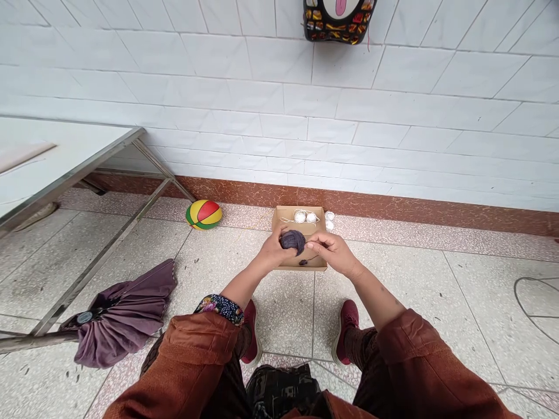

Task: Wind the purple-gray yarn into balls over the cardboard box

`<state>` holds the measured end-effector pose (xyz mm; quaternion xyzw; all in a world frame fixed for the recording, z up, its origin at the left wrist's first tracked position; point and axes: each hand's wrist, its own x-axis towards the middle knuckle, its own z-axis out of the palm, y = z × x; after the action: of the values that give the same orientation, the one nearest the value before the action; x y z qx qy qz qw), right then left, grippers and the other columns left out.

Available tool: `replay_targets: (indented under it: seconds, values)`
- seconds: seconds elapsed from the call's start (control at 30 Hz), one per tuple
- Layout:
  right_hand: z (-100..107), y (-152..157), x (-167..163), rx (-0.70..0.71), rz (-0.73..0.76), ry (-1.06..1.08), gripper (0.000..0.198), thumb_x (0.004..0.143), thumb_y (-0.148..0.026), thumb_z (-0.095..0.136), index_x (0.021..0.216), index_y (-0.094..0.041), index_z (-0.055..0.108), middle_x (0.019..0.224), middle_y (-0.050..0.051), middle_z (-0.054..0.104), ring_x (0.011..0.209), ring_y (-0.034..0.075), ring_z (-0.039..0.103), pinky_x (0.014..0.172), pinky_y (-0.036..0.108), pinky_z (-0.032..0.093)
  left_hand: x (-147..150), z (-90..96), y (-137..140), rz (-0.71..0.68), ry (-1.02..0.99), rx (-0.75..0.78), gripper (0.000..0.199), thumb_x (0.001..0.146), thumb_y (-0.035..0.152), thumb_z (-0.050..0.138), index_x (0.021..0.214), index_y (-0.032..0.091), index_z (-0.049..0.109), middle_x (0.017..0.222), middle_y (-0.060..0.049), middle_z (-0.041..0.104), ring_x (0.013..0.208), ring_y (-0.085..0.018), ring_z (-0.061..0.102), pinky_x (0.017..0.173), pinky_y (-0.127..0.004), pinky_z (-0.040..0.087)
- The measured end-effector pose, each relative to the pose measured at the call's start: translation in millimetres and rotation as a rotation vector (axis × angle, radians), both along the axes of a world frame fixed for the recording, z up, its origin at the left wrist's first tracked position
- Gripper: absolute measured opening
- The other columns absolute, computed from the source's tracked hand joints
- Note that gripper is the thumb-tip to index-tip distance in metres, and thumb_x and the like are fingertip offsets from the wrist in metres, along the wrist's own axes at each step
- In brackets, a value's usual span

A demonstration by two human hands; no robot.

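Observation:
My left hand [276,249] is wrapped round a dark grey ball of yarn [292,241]. Just to its right, my right hand [328,250] pinches the loose strand of that yarn between thumb and fingers. Both hands hover above a shallow cardboard box [312,265] on the floor. Inside the box, white balls of yarn [300,216] lie near the back with a white strand trailing from them. A small dark bit of yarn [303,262] rests near the box's front.
A metal-framed table [126,139] stands at left, with a folded purple umbrella [126,314] beside its leg. A colourful ball [204,215] sits near the tiled wall. More white balls [329,221] lie right of the box. A wire ring [530,302] is at far right.

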<state>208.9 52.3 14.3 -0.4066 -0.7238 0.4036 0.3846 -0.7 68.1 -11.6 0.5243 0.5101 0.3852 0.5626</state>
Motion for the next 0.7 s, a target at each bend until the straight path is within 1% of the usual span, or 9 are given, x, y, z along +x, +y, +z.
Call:
replay_targets:
  seconds: [0.1,0.2,0.27,0.33,0.43,0.5,0.6,0.7]
  values:
    - [-4.0,6.0,2.4,0.034,-0.131,0.038,0.023,0.095,-0.041,0.059,0.085,-0.022,0.067,0.082,0.002,0.067,0.076,0.017,0.060,0.074,0.030,0.047,0.8,6.5,-8.0,-0.193,-0.041,-0.025,0.086,0.063,0.018,0.077,0.144,0.022,0.047,0.129,-0.011,0.063,0.117,-0.031,0.060,0.108,-0.049,0.038]
    - [-10.6,10.8,2.9,0.035,-0.214,0.037,0.022,0.095,-0.040,0.058,0.084,-0.022,0.066,0.081,0.002,0.065,0.074,0.017,0.058,0.072,0.030,0.046,0.9,15.4,-14.9,-0.358,-0.214,-0.049,0.082,0.067,0.021,0.077,0.144,0.027,0.050,0.135,-0.009,0.061,0.123,-0.032,0.056,0.108,-0.048,0.038]
    - [-14.9,12.9,2.2,0.014,-0.221,0.026,0.023,0.095,-0.040,0.057,0.083,-0.022,0.065,0.079,0.001,0.064,0.074,0.017,0.058,0.070,0.029,0.046,1.2,20.3,-17.8,-0.407,-0.359,-0.048,0.077,0.068,0.022,0.077,0.141,0.028,0.055,0.137,-0.009,0.060,0.127,-0.032,0.054,0.108,-0.047,0.038]
    - [-18.6,14.0,1.0,-0.014,-0.215,0.013,0.025,0.097,-0.040,0.054,0.082,-0.022,0.064,0.077,0.001,0.063,0.072,0.017,0.057,0.068,0.028,0.045,1.6,24.2,-19.5,-0.423,-0.499,-0.063,0.069,0.068,0.024,0.076,0.136,0.026,0.061,0.137,-0.010,0.061,0.127,-0.032,0.054,0.108,-0.046,0.039]
    - [-23.1,13.9,-1.2,-0.049,-0.199,-0.038,0.025,0.098,-0.038,0.051,0.083,-0.022,0.062,0.072,0.000,0.061,0.068,0.017,0.056,0.065,0.028,0.044,1.2,28.4,-19.9,-0.390,-0.659,-0.105,0.064,0.068,0.027,0.077,0.130,0.021,0.064,0.130,-0.013,0.064,0.126,-0.034,0.057,0.107,-0.049,0.041]
    - [-24.8,12.5,-2.4,-0.050,-0.166,-0.097,0.023,0.098,-0.035,0.049,0.085,-0.022,0.062,0.070,0.000,0.061,0.067,0.017,0.056,0.064,0.027,0.044,0.3,30.2,-18.5,-0.326,-0.715,-0.110,0.067,0.067,0.029,0.078,0.132,0.019,0.063,0.127,-0.014,0.066,0.126,-0.035,0.057,0.108,-0.050,0.041]
    - [-24.7,8.9,-3.8,-0.027,-0.110,-0.155,0.023,0.101,-0.034,0.047,0.091,-0.022,0.063,0.070,0.000,0.061,0.066,0.017,0.057,0.065,0.027,0.045,-1.7,30.4,-13.4,-0.202,-0.742,-0.073,0.072,0.068,0.030,0.080,0.135,0.020,0.059,0.126,-0.012,0.067,0.126,-0.033,0.058,0.110,-0.049,0.040]
    - [-21.7,4.4,-5.3,-0.009,-0.035,-0.181,0.022,0.101,-0.035,0.049,0.094,-0.021,0.065,0.074,0.000,0.063,0.068,0.016,0.058,0.067,0.027,0.045,-3.3,28.0,-6.3,-0.084,-0.729,-0.015,0.066,0.069,0.029,0.079,0.132,0.022,0.060,0.120,-0.009,0.070,0.122,-0.029,0.060,0.110,-0.045,0.041]
